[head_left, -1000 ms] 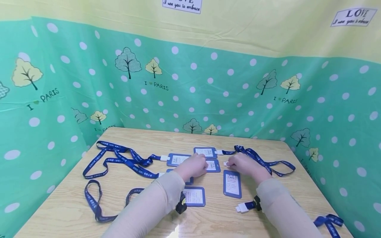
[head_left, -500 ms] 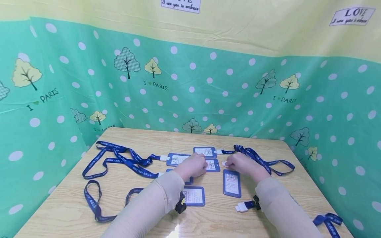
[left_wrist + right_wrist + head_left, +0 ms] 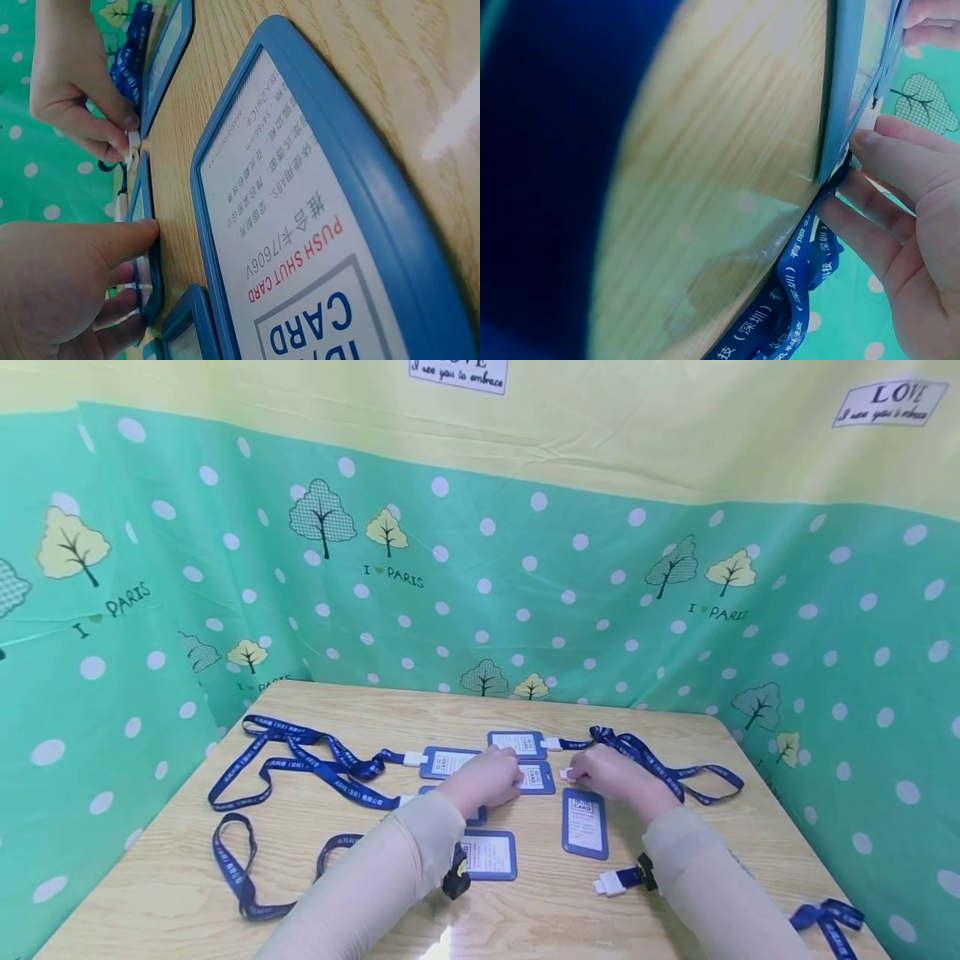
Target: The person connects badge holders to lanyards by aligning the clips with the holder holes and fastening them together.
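My left hand (image 3: pixel 487 777) holds a blue-framed ID card holder (image 3: pixel 536 778) by its long edges, flat near the table's middle. In the left wrist view, the thumb lies along the near edge of that holder (image 3: pixel 152 281) with the fingers on its far side. Just right of the holder's slotted end, my right hand (image 3: pixel 606 772) pinches the white clip (image 3: pixel 566 773) of a navy lanyard. The clip (image 3: pixel 133 146) points toward the held holder, with a small gap between them in the head view. Printed navy strap (image 3: pixel 799 262) runs below my right fingers in the right wrist view.
Other card holders lie close by: one behind (image 3: pixel 517 743), one upright (image 3: pixel 585 827) below my right hand, one in front (image 3: pixel 491 856). Navy lanyards spread left (image 3: pixel 300 766) and right (image 3: pixel 705 772). A white clip (image 3: pixel 611 883) lies by my right wrist. A patterned curtain (image 3: pixel 480 577) encloses the table.
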`<state>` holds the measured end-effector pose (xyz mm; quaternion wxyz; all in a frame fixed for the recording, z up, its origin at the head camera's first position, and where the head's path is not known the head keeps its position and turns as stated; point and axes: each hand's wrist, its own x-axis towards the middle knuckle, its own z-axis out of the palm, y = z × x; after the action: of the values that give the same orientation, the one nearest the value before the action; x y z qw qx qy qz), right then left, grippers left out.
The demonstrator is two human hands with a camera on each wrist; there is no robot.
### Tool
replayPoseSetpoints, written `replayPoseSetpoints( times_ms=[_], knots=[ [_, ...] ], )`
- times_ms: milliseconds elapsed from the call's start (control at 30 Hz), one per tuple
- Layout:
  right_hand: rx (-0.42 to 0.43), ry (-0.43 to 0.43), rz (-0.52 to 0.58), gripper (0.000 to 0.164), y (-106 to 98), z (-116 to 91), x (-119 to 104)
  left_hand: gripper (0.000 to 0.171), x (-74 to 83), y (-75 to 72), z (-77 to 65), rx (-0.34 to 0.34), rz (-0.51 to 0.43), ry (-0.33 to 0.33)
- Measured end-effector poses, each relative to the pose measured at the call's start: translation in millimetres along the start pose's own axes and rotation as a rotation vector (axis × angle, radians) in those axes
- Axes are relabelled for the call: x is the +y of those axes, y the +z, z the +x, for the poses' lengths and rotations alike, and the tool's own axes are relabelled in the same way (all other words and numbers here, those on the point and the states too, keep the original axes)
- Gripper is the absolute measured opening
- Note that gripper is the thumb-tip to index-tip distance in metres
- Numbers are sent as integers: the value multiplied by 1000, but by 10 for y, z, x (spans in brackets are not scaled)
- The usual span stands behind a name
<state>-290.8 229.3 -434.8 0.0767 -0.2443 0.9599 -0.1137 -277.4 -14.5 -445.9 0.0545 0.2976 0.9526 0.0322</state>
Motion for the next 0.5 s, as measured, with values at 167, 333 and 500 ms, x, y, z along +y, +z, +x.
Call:
replayPoseSetpoints(
  times_ms=[167,333,500],
  knots=[
    [1,-48,-31,13,-12,3,-19,28,10,-1,-8,3,3,4],
    [-5,-57,-49,15,-20,13,-38,28,9,6,-5,3,0,1],
    [-4,-65,-54,15,-22,26,-48,26,0,14,5,4,10,5]
  ],
)
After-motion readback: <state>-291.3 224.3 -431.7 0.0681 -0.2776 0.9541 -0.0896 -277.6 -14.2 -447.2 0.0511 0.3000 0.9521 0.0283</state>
